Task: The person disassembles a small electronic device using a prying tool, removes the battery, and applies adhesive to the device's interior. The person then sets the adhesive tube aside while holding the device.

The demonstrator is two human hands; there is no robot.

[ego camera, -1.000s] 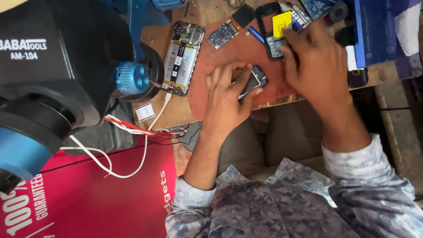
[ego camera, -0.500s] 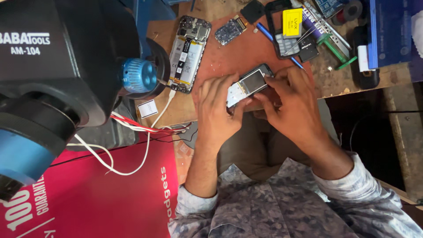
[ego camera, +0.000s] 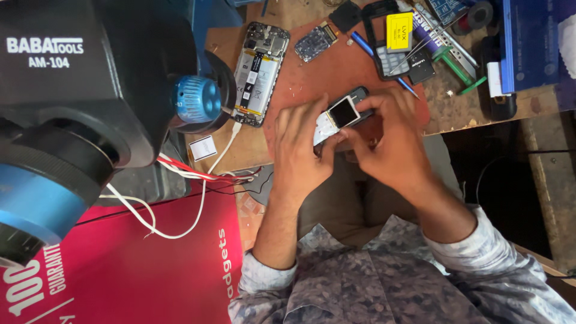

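Both hands, left [ego camera: 303,141] and right [ego camera: 384,141], hold a slim keypad phone [ego camera: 341,114] (glossy dark screen).

Small phone [ego camera: 343,112] between both hands, opened smartphone [ego camera: 259,73] left

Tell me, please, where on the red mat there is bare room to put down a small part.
The red mat is bare between the opened smartphone and the small phone held by the left hand and right hand. The far right is crowded: a keypad phone frame, yellow battery, green-handled tool.
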